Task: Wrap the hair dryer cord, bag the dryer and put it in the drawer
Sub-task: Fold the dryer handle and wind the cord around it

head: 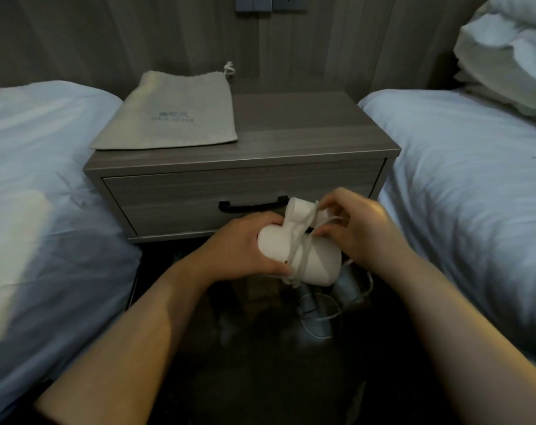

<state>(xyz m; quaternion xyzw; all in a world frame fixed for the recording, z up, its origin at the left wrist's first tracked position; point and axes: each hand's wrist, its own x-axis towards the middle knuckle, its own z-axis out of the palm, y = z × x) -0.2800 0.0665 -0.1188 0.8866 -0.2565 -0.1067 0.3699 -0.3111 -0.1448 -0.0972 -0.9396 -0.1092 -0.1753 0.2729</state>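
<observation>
I hold a white hair dryer (317,265) in front of the nightstand's closed drawer (174,200). My left hand (242,246) grips the dryer's barrel from the left. My right hand (361,228) pinches the white cord (300,250), which crosses over the dryer's body in a few turns. More cord hangs in loose loops (322,314) below the dryer. A beige drawstring bag (174,115) lies flat on the left of the nightstand top (306,124).
The drawer has a black handle (251,205). White-sheeted beds flank the nightstand, left (36,185) and right (463,179), with pillows (506,53) at the far right. The floor below is dark.
</observation>
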